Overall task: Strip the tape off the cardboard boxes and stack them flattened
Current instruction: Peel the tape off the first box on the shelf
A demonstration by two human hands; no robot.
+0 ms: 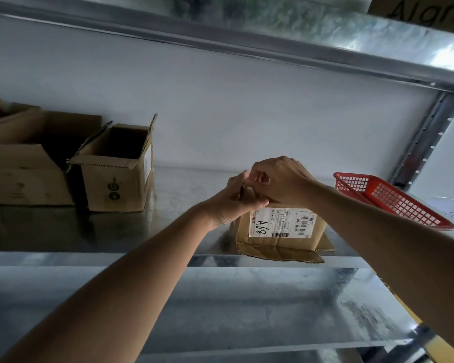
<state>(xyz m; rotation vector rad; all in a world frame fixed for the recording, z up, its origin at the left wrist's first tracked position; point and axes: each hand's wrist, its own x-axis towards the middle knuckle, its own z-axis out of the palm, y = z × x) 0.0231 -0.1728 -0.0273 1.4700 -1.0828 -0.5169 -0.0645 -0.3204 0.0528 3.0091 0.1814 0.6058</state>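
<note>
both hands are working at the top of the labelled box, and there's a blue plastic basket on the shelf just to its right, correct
Not quite: the basket is red, not blue, as the head view shows. The rest holds: the left hand and right hand are both at the top of the labelled box, and the basket sits on the shelf to its right.

Small cardboard box (pixel 281 231) with white shipping label (pixel 282 222) sits near front edge of metal shelf (pixel 168 195), bottom flaps splayed out. Left hand (pixel 233 203) and right hand (pixel 278 179) both on its top edge, fingers curled and pinching there; what they pinch can't be made out. Open box (pixel 118 169) and a larger open box (pixel 24 163) stand well left. Red plastic basket (pixel 388 200) just right, tilted.
</note>
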